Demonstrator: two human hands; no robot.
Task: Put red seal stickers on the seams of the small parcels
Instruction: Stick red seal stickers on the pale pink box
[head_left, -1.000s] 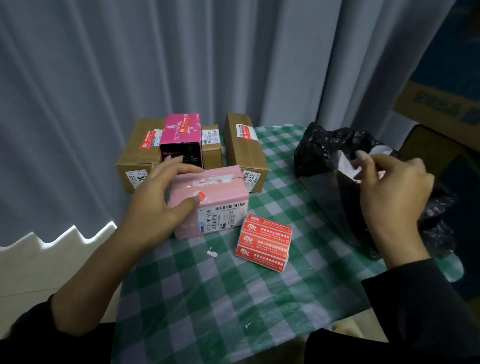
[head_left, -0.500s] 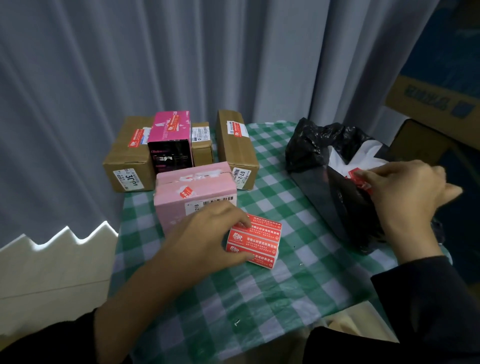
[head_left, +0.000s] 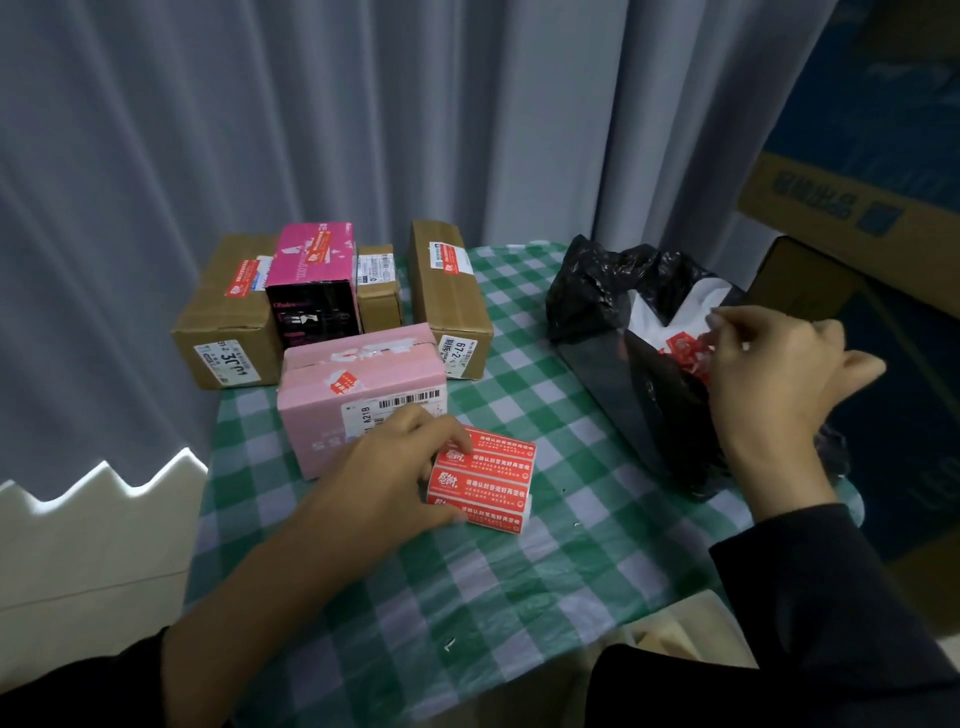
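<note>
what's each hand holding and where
Left hand grips the sticker roll by its left end. Right hand pinches a red-printed scrap at the bag mouth.

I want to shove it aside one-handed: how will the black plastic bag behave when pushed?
The black plastic bag looks thin and crumpled, so it would probably buckle rather than slide whole. Its mouth gapes by the right hand, so lifted it likely sags. Only sticker scraps show inside, so it seems light.

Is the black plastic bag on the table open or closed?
Open. The black bag gapes at its mouth, white paper and red scraps show inside, and the right hand is at the opening.
</note>
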